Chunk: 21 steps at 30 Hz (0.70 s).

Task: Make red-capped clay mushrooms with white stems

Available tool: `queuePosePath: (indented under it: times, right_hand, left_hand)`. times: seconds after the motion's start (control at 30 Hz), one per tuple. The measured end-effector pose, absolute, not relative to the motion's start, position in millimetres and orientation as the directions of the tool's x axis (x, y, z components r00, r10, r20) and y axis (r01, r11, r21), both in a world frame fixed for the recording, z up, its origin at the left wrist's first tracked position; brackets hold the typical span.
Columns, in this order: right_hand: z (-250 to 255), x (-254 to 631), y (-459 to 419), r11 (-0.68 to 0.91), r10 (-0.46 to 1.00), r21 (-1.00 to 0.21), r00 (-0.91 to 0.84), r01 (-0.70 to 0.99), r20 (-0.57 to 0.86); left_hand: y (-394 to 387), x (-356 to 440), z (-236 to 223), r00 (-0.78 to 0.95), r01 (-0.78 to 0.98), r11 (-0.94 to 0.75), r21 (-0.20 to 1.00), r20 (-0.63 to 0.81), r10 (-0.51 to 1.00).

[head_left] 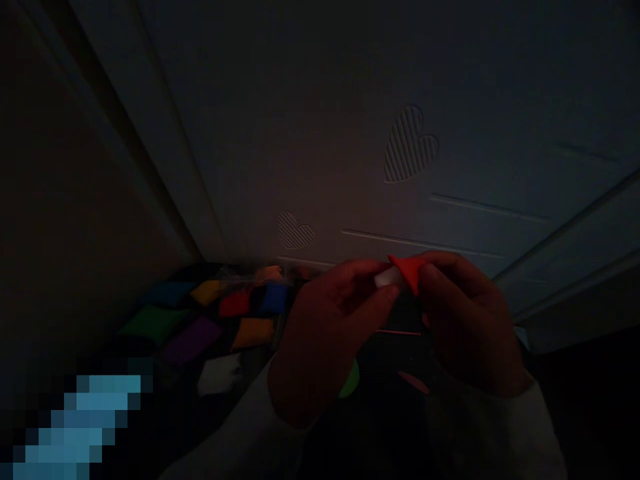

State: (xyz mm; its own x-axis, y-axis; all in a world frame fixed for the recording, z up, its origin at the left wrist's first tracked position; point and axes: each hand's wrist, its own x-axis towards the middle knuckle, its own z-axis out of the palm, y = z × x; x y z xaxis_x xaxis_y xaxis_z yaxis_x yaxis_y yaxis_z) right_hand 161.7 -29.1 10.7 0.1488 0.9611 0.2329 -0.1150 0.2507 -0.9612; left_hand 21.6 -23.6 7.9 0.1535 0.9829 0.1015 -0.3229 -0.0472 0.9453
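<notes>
In the dim light, my left hand (323,333) is closed, its thumb and fingers pinching a small white piece (386,277). A bright red piece (410,269) with flared, pointed corners meets the right end of the white one; it looks soft, like modelling clay. The thumb and fingers of my right hand (465,320) pinch this red piece. Both hands are raised above a dark surface. Under them lie a thin pinkish stick (399,332), a pink leaf-shaped piece (414,382) and a green rounded thing (351,379), partly hidden by my left hand.
Several coloured packets lie to the left, among them a green one (155,323), a purple one (194,339), a red one (234,303) and a white one (219,375). A pale panel with striped hearts (411,145) rises behind. Pixelated blue blocks cover the lower left corner.
</notes>
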Motion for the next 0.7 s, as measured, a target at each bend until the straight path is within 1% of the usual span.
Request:
queuePosePath:
  times: [0.13, 0.23, 0.3, 0.37, 0.43, 0.53, 0.63, 0.7]
  right_hand:
    - [11.8, 160.5, -30.1, 0.268, 0.956, -0.959, 0.148, -0.093, 0.253]
    - [11.7, 160.9, -29.7, 0.283, 0.949, -0.955, 0.167, -0.088, 0.266]
    - [10.2, 162.3, -28.0, 0.310, 0.936, -0.947, 0.198, -0.084, 0.289]
    - [7.5, 164.0, -25.5, 0.357, 0.915, -0.932, 0.223, -0.059, 0.337]
    - [4.4, 165.2, -22.8, 0.402, 0.893, -0.915, 0.232, -0.029, 0.385]
    - [0.8, 165.1, -20.7, 0.424, 0.885, -0.905, 0.221, -0.021, 0.409]
    - [0.2, 164.4, -21.4, 0.440, 0.880, -0.898, 0.195, 0.002, 0.432]
    - [1.0, 164.8, -22.7, 0.467, 0.866, -0.882, 0.170, 0.057, 0.469]
  left_hand:
    - [-23.0, 22.3, 7.4, 0.157, -0.365, -0.024, 0.931, 0.087, 0.984]
    - [-20.9, 23.5, 3.8, 0.205, -0.457, 0.038, 0.889, 0.064, 0.977]
    - [-18.9, 25.1, 0.5, 0.250, -0.561, 0.129, 0.818, 0.019, 0.968]
    - [-16.9, 27.5, -2.7, 0.307, -0.659, 0.237, 0.714, -0.033, 0.951]
    - [-15.1, 30.4, -5.9, 0.352, -0.717, 0.310, 0.625, -0.058, 0.934]
    - [-12.9, 33.7, -10.2, 0.372, -0.751, 0.335, 0.569, -0.055, 0.927]
    - [-10.9, 33.9, -13.5, 0.353, -0.764, 0.323, 0.558, -0.057, 0.934]
    - [-9.7, 32.4, -14.7, 0.350, -0.768, 0.312, 0.559, -0.041, 0.936]
